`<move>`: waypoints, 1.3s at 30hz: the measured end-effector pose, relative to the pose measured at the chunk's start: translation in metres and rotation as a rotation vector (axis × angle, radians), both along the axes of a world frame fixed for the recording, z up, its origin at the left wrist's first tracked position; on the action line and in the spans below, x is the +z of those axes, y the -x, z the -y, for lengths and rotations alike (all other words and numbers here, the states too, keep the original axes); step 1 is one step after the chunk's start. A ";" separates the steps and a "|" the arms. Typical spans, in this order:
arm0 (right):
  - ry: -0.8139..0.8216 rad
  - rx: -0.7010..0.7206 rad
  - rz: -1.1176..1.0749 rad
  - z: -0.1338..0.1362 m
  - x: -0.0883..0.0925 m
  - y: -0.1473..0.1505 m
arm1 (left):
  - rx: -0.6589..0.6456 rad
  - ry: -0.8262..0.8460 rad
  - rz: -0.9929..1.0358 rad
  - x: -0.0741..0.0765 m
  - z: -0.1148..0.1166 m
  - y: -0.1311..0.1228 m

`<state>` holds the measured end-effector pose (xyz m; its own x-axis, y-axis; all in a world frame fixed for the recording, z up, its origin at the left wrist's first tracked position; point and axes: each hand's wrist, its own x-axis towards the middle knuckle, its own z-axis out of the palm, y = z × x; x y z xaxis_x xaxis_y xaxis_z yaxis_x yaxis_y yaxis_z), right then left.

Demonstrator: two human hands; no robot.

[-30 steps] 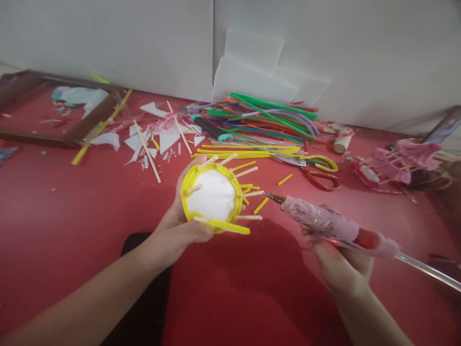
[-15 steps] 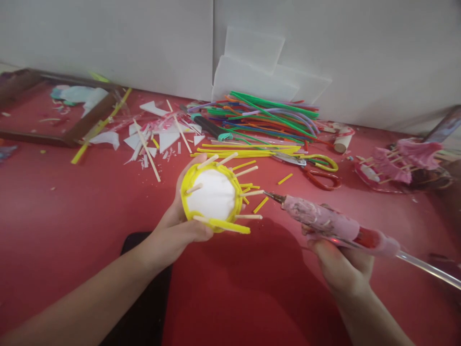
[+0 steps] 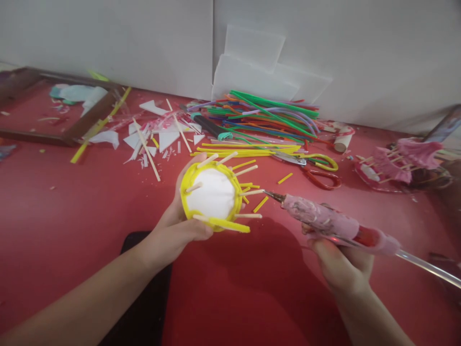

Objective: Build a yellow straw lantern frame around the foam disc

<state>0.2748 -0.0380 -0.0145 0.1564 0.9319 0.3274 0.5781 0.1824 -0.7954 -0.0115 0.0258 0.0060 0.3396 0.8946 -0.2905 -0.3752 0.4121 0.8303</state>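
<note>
My left hand (image 3: 183,226) is wrapped round a small round craft piece (image 3: 212,194), with a white base, a yellow pipe cleaner rim and several wooden sticks standing out of it. A loose yellow pipe cleaner end (image 3: 230,225) juts from its lower edge to the right. In my right hand (image 3: 338,264) is a pink hot glue gun (image 3: 324,216), a clear glue stick (image 3: 428,271) poking out of its back. The gun's metal nozzle (image 3: 274,195) meets the tip of one wooden stick (image 3: 252,192) on the piece's right side.
Behind my hands lie scissors (image 3: 309,162), a bundle of coloured pipe cleaners (image 3: 266,115), a dark-handled cutter (image 3: 209,127) and white scraps (image 3: 169,139). Short yellow cuttings (image 3: 260,204) dot the red table (image 3: 223,293). A pink stick model (image 3: 399,161) stands right, a brown frame (image 3: 72,132) left.
Almost nothing differs. Both hands hold their places, and the nozzle stays at the same stick's tip.
</note>
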 end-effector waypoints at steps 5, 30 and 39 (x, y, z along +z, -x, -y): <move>-0.021 0.000 0.054 -0.001 0.000 0.000 | -0.036 -0.053 0.040 -0.011 -0.003 0.004; 0.268 -0.342 -0.244 -0.017 0.021 0.005 | -0.118 -0.058 0.459 0.003 -0.017 0.004; 0.594 -0.268 0.547 0.001 0.023 -0.020 | -0.110 0.130 0.582 -0.002 -0.027 0.011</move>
<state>0.2950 -0.0390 0.0089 0.3587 0.9270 -0.1100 0.8732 -0.3748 -0.3114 -0.0223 0.0529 0.0038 0.5641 0.8148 -0.1337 -0.7019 0.5585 0.4421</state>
